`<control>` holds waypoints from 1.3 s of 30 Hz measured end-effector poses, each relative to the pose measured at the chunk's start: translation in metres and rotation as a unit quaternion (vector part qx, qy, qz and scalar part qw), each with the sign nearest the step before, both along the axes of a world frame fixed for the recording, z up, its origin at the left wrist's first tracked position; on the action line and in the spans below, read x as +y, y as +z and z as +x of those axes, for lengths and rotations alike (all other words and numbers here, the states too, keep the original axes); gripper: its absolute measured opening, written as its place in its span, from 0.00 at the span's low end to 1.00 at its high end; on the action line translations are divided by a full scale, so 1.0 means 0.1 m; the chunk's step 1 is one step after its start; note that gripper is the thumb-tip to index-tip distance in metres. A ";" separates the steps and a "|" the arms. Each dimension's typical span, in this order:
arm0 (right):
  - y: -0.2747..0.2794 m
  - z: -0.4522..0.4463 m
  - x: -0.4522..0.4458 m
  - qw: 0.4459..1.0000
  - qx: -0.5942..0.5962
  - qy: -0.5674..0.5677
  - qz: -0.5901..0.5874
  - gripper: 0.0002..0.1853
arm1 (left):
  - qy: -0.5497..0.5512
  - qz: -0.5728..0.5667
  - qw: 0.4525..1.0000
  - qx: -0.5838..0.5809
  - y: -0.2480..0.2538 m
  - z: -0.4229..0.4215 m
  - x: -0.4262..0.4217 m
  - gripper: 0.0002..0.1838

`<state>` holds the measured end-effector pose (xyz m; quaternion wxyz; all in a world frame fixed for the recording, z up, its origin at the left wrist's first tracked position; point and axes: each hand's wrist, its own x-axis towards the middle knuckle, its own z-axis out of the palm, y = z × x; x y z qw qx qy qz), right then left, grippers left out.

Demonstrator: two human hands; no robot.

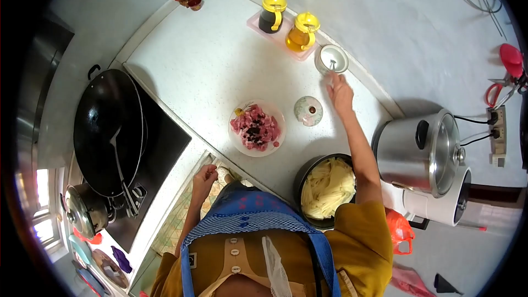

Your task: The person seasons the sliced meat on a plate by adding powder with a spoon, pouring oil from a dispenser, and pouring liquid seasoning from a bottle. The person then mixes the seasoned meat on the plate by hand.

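My right hand [341,94] reaches over the counter to a small white jar [334,58], its fingers closed at the handle of a spoon [332,65] that stands in it. The jar's patterned lid [308,111] lies on the counter, left of my right forearm. A plate [257,152] holds cut raw meat [255,126] with a dark patch on top. My left hand [205,177] hangs near the counter's front edge, fingers curled; whether it holds anything is hidden.
Two yellow-lidded jugs [271,14] [302,32] stand on a pink tray [254,20]. A black pot [300,179] of pale strips is by my right arm. A wok [107,126] sits on the left stove. A steel cooker [410,148] stands at right.
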<state>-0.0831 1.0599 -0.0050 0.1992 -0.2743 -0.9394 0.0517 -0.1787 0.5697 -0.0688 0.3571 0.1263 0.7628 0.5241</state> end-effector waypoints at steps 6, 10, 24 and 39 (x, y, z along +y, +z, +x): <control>-0.04 -0.20 0.61 0.999 -0.017 0.024 -0.019 0.12 | -0.004 -0.043 0.999 -0.003 0.03 0.09 -0.13 0.12; 0.04 -0.19 0.75 0.994 -0.004 0.070 -0.088 0.09 | 0.017 -0.074 0.997 -0.010 -0.05 0.16 -0.30 0.13; -0.02 -0.39 1.13 0.995 -0.009 0.015 0.098 0.04 | 0.043 -0.107 0.993 -0.035 -0.07 0.28 -0.52 0.13; -0.15 -0.26 1.07 0.961 0.112 -0.159 -0.199 0.10 | 0.020 -0.121 0.991 -0.045 -0.19 0.23 -0.51 0.15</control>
